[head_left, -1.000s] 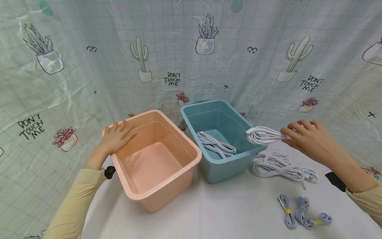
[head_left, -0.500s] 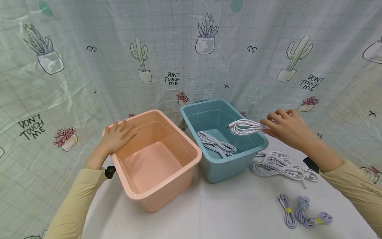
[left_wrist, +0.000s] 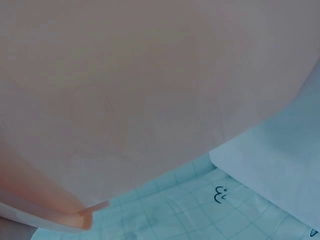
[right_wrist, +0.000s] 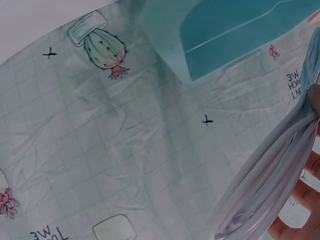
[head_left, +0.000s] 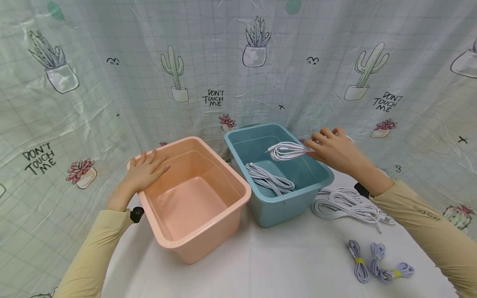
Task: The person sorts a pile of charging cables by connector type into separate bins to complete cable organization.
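Observation:
My right hand (head_left: 331, 149) grips a coiled white cable (head_left: 286, 151) by its middle, over the right side of the blue bin (head_left: 290, 199). The coil's looped end and a plug tip point left above the bin's inside. In the right wrist view the strands of the cable (right_wrist: 272, 170) run down beside my curled fingers (right_wrist: 305, 192). Another white cable bundle (head_left: 270, 180) lies on the floor of the blue bin. My left hand (head_left: 145, 171) rests with spread fingers on the left rim of the peach bin (head_left: 208, 231), whose inside holds nothing.
Loosely coiled white cables (head_left: 346, 207) lie on the white table (head_left: 283, 265) right of the blue bin. Nearer the front are small lilac cables (head_left: 359, 263) tied with yellow bands. A patterned curtain (head_left: 141, 82) hangs behind and around the table.
My right hand has carried the white cable leftward and slightly up, from beyond the blue bin's right rim to over its inside. My left hand has stayed on the peach bin.

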The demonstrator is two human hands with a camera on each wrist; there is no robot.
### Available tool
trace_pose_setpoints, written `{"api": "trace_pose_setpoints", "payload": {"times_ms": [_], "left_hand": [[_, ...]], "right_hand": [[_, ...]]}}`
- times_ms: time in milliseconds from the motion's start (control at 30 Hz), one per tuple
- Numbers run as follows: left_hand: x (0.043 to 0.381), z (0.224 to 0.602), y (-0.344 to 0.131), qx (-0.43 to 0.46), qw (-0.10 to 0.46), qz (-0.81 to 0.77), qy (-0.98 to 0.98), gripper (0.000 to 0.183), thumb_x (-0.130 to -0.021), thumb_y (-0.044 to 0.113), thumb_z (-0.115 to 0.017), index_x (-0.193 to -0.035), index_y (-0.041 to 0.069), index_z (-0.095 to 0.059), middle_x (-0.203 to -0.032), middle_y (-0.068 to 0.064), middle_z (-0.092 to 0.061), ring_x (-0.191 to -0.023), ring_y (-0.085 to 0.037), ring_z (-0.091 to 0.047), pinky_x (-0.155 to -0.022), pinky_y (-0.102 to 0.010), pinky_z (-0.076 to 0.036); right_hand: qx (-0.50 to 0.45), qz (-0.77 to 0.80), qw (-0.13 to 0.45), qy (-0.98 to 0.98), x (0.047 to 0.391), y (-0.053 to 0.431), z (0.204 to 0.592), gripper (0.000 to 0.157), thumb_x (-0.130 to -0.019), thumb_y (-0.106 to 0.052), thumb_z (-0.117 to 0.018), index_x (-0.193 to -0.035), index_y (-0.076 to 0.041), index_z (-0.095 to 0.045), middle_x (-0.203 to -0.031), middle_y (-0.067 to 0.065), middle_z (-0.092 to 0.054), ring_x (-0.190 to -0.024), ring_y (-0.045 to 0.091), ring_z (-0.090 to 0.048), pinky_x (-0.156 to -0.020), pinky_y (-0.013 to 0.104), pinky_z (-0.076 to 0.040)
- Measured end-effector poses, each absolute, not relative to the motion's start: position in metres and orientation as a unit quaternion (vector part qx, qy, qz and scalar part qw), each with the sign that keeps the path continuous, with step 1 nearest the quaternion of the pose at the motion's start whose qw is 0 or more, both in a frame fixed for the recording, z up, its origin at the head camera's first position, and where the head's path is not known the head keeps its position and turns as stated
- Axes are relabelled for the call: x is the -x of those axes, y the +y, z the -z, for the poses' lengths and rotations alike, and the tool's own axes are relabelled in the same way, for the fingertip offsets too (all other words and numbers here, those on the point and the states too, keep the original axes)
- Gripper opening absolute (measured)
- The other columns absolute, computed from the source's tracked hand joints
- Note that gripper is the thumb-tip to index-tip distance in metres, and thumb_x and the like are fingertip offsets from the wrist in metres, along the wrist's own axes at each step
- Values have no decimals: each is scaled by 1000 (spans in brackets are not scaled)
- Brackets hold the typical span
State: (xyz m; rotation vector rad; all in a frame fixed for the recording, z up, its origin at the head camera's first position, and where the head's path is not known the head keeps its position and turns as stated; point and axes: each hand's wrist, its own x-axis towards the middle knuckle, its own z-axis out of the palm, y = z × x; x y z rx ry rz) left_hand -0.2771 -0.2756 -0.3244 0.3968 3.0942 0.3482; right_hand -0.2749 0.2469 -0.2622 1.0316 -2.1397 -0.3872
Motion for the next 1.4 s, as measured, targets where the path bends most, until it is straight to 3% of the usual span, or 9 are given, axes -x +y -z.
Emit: {"api": "trace_pose_setpoints", "payload": {"times_ms": [100, 267, 733, 1400], "left_hand": [[277, 324, -275, -127, 3, -113, 985, 63, -93, 53, -24, -142, 15, -24, -148, -24, -4, -132, -50, 6, -98, -69, 7], [276, 324, -275, -127, 4, -112, 986, 63, -93, 54, -23, -142, 15, -24, -148, -24, -4, -132, -50, 5, -98, -69, 6], [274, 323, -275, -126, 6, -115, 985, 65, -92, 55, -22, -143, 15, -22, -148, -24, -5, -131, -51, 6, -98, -69, 6], [277, 323, -274, -126, 6, -117, 985, 64, -93, 55, -22, -143, 15, -22, -148, -25, -4, -131, -51, 6, -97, -70, 6]], "right_hand": [[-403, 152, 366, -825, 281, 239, 262, 25, -85, -34, -59, -96, -13, -55, -84, 9, -53, -78, 27, -49, -60, 43, -43], [-397, 148, 370, -827, 289, 226, 261, 28, -74, -28, -70, -90, -13, -54, -81, 8, -51, -75, 26, -46, -59, 42, -41], [-335, 176, 323, -867, 307, 198, 256, 25, -83, -32, -61, -92, -10, -53, -82, 10, -51, -77, 27, -45, -64, 43, -40], [-288, 184, 252, -905, 329, 157, 255, 28, -86, -34, -57, -102, -10, -56, -94, 11, -55, -89, 30, -48, -74, 50, -41]]}}
